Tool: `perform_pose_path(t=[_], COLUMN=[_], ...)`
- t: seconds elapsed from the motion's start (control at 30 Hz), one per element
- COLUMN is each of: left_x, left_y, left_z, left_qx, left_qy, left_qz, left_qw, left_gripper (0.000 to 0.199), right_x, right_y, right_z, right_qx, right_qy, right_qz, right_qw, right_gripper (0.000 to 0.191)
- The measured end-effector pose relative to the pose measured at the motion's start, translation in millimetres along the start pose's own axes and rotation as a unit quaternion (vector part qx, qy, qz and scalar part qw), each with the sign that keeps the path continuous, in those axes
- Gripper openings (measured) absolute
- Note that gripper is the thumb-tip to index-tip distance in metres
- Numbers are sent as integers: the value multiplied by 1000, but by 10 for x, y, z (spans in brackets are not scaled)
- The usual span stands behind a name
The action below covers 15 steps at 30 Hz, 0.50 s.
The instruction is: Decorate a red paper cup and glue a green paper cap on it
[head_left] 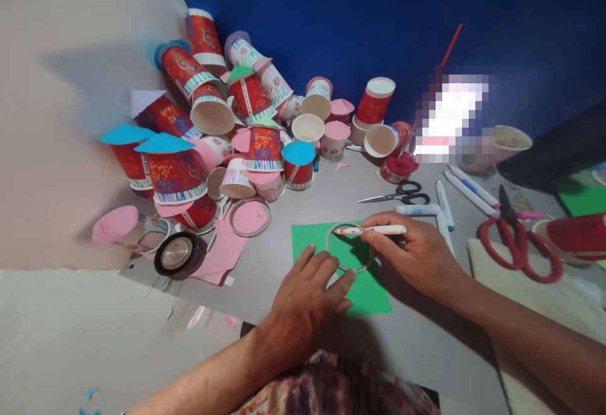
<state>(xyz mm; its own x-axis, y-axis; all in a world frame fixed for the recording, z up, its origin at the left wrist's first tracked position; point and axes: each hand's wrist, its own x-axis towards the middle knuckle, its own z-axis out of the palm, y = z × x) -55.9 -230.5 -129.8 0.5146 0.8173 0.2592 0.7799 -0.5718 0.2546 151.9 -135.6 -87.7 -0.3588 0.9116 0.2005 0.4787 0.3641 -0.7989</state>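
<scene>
Green paper [374, 295] under ring [349, 247]; my left hand [307, 298] pins ring, fingers flat, right hand [416, 254] grips pen [369, 230]. Ring may slip, skewing the line.

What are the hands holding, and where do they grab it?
The right hand pinches a white pen near its back end. The left hand grips nothing; its fingertips press a ring onto green paper.

A pixelated patch [449, 118] hides something by the wall — red cup [575, 238] cut off at the edge.
</scene>
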Motion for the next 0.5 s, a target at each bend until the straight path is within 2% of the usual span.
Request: perform_pose_path(t=[0.23, 0.5], left_x=[-8, 16], left_y=[-20, 3], left_z=[20, -16], left_qx=[10, -42], left_qy=[15, 11], left_qz=[11, -12], left_qw=[1000, 999], left_gripper=[43, 33], right_x=[-2, -18], right_y=[7, 6], right_z=[19, -38], right_qx=[23, 56], right_qy=[-9, -80], right_qz=[5, 52], right_qw=[1000, 994], right_gripper=[15, 25])
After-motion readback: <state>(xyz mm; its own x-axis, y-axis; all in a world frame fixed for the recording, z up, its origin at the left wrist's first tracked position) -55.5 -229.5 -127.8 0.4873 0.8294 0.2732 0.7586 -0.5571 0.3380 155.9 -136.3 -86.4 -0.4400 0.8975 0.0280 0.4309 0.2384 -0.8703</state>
